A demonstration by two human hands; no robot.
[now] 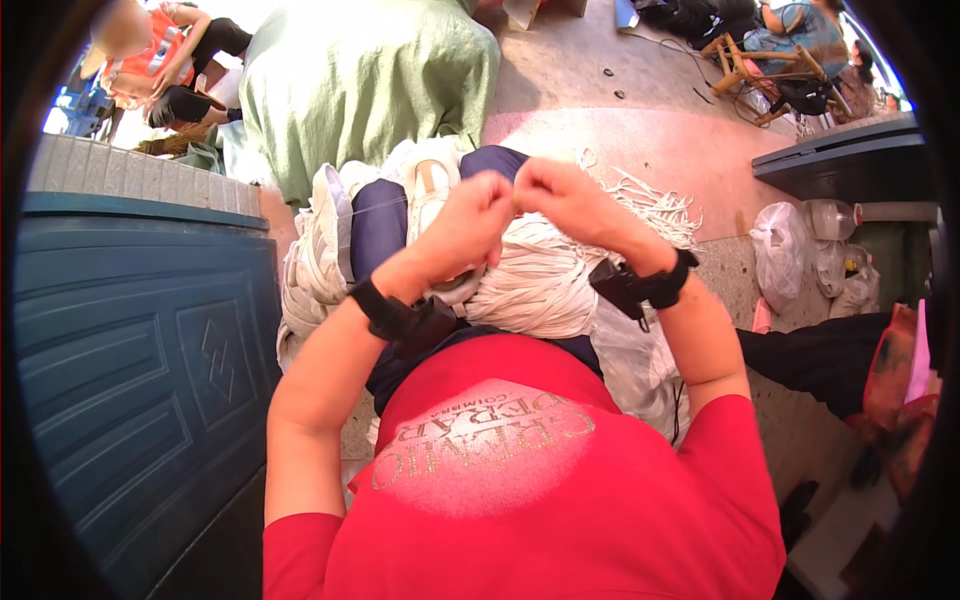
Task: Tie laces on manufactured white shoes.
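Observation:
My left hand and my right hand meet above my lap, fingers closed in pinches with the tips almost touching. What lies between the fingertips is too small to make out. A faint thin strand runs leftward from near my left hand. Below my hands, a thick bundle of white shoelaces drapes over my lap, its loose ends spread out beyond my right wrist. A pale sneaker rests just past my left hand. Several more light shoes are heaped to the left, against my leg.
Beyond my knees stands a bulky thing under a green cloth. A blue panelled door is at the left. Plastic bags and a clear bottle sit at the right. A person in an orange vest sits at the far left.

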